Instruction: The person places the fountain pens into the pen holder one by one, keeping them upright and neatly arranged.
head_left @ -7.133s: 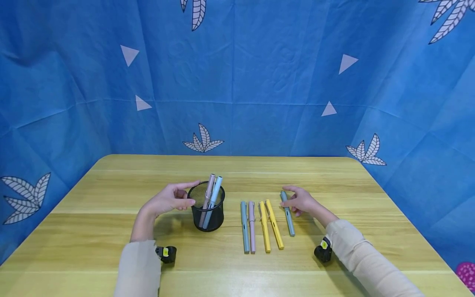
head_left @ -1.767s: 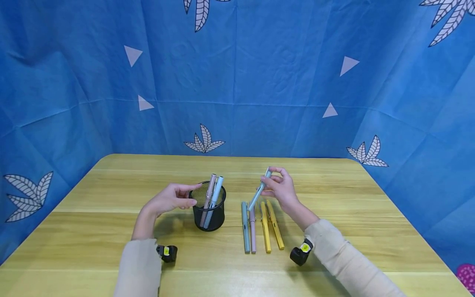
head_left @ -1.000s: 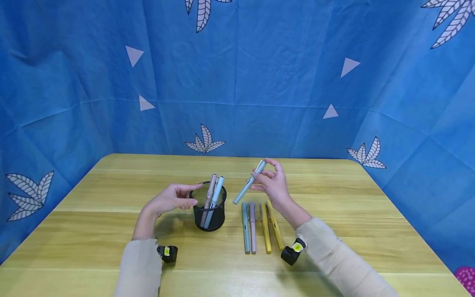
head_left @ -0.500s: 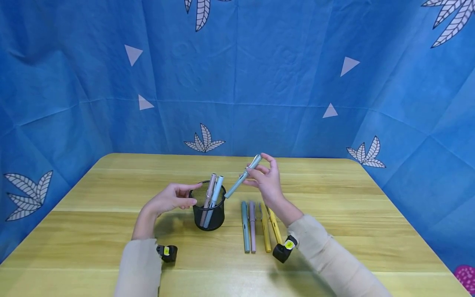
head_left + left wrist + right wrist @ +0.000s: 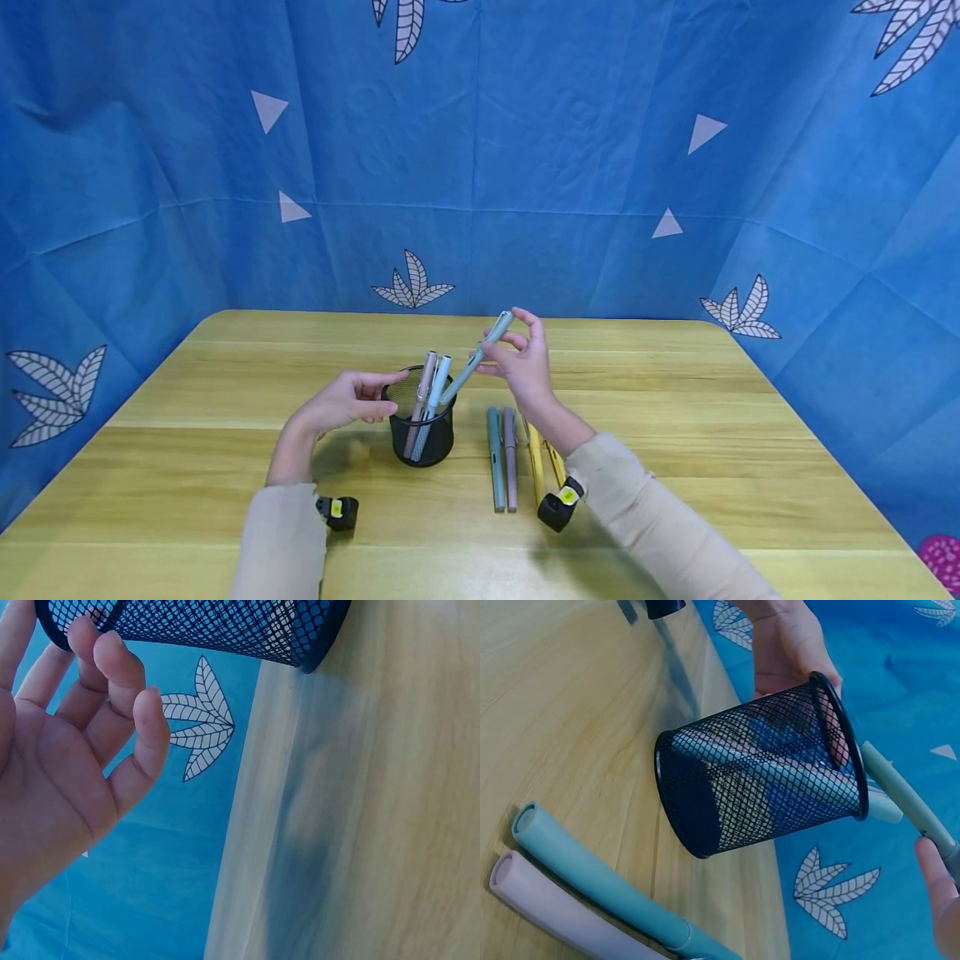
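Observation:
A black mesh pen cup [image 5: 442,443] stands upright on the table, holding a pinkish pen [image 5: 423,382] and a light blue pen [image 5: 439,385]. My left hand [image 5: 347,406] steadies it, thumb and index finger spread across its rim. In the left wrist view the other fingers [image 5: 120,667] curl beside the mesh. My right hand [image 5: 525,367] pinches a grey-blue pen [image 5: 468,367] near its clipped cap. That pen slants, its lower end over the cup's mouth on the right side; the right wrist view shows this end [image 5: 877,763] right at the rim.
Right of the cup a teal pen [image 5: 496,460] and a lilac pen [image 5: 511,462] lie side by side. Two yellow pens [image 5: 536,462] lie beyond them, partly covered by my right wrist and its camera [image 5: 557,510]. A blue patterned cloth [image 5: 570,167] hangs behind the table.
My right hand has picked the grey-blue pen off the table's right side and carried it left, above the other pens, to the cup's mouth. The left hand stays at the rim.

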### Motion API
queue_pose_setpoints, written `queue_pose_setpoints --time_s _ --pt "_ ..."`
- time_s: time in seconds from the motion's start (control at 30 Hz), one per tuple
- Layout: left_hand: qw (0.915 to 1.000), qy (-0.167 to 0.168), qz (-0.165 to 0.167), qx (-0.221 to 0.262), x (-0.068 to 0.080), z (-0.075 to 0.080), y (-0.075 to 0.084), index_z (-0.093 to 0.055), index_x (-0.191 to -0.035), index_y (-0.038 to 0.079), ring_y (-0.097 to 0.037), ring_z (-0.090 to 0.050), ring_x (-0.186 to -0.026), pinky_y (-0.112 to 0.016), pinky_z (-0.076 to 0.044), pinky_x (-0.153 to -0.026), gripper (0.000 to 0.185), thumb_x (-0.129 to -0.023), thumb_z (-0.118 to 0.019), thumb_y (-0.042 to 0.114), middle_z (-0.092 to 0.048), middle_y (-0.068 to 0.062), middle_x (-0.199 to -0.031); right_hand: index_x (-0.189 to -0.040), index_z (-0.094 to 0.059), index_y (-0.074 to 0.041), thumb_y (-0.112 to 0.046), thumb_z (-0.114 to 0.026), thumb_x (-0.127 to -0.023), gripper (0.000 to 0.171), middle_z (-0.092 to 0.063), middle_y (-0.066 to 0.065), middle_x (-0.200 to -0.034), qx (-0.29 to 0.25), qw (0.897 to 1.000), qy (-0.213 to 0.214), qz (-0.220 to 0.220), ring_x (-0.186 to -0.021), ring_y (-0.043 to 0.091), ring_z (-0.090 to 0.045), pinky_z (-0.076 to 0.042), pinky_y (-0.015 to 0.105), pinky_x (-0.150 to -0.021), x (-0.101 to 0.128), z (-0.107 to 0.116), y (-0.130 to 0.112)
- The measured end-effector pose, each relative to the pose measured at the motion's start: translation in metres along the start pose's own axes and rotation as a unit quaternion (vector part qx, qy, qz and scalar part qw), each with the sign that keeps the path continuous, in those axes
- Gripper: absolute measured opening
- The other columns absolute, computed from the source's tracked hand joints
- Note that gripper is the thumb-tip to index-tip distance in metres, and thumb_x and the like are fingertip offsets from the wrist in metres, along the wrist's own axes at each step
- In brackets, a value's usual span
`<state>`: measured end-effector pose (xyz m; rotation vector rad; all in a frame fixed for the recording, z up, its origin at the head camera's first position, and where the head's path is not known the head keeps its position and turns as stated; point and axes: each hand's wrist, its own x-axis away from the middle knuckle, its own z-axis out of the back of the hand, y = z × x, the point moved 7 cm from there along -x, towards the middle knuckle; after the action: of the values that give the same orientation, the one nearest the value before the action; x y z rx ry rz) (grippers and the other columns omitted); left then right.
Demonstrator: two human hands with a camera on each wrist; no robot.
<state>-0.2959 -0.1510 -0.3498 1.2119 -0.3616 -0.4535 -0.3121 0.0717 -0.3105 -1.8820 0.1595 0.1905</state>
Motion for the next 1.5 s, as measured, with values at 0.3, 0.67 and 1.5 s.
queue_pose_setpoints --time_s 0.3,0.67,1.5 --pt "1.0 0.0 -0.001 -0.002 0.0 0.0 -0.001 -0.043 -0.131 0.0 -0.013 -0.043 -0.058 -0.031 -0.042 -0.057 0.054 -0.082 -0.064 0.012 -0.043 -0.003 -0.065 -0.125 -0.034 -0.006 0.012 -0.056 -0.081 0.052 -0.059 0.02 -0.096 0.037 0.998 -0.041 0.043 -0.069 0.017 -0.063 -0.048 0.05 -0.068 0.003 -0.012 0.001" --pt "0.9999 0.002 0.001 -0.01 -0.001 0.0 -0.001 -0.044 -0.13 0.0 -0.014 -0.044 -0.06 -0.03 -0.042 -0.057 0.052 -0.083 -0.063 0.012 -0.044 -0.005 -0.067 -0.117 -0.042 0.003 0.01 -0.06 -0.079 0.043 -0.061 0.025 -0.088 0.126 0.987 -0.078 0.062 -0.074 0.026 -0.061 -0.051 0.044 -0.065 0.009 -0.024 0.008" --pt "0.9999 0.011 -0.005 -0.008 -0.003 0.001 -0.003 -0.046 -0.129 0.002 -0.015 -0.046 -0.06 -0.032 -0.043 -0.057 0.052 -0.082 -0.065 0.012 -0.046 -0.004 -0.065 -0.098 -0.058 0.013 0.008 -0.061 -0.079 0.02 -0.059 0.025 -0.089 0.237 0.96 -0.125 0.081 -0.08 0.037 -0.057 -0.048 0.022 -0.062 0.03 -0.039 -0.012"
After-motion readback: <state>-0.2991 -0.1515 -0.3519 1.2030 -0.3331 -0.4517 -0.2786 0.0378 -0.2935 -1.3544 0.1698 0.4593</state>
